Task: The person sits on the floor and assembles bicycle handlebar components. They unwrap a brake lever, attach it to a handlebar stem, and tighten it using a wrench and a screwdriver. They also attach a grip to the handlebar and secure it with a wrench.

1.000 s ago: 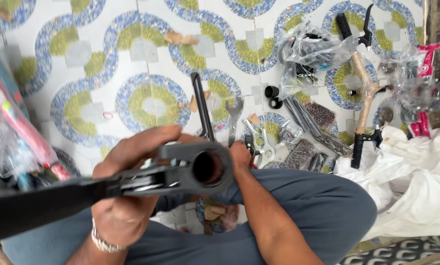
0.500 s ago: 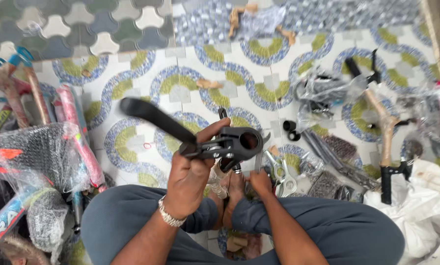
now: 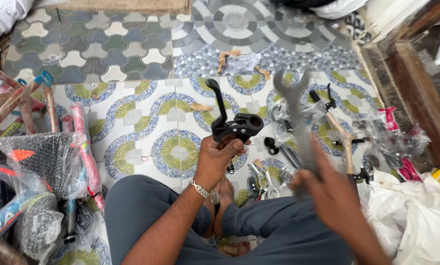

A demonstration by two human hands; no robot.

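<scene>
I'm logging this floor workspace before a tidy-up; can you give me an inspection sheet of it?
Surface: patterned tile floor, green, blue and white; the person sits on it.
Job's things: black metal brake lever with clamp, held up; grey open-ended spanner, blurred, raised.
Clutter: clear plastic bags of small parts; loose spanners by the feet; bubble-wrapped bundle; white cloth.
Grippers: left hand grips the lever's base; right hand holds the spanner.
Cables: nothing seen.
Surroundings: wooden frame on the right.
</scene>
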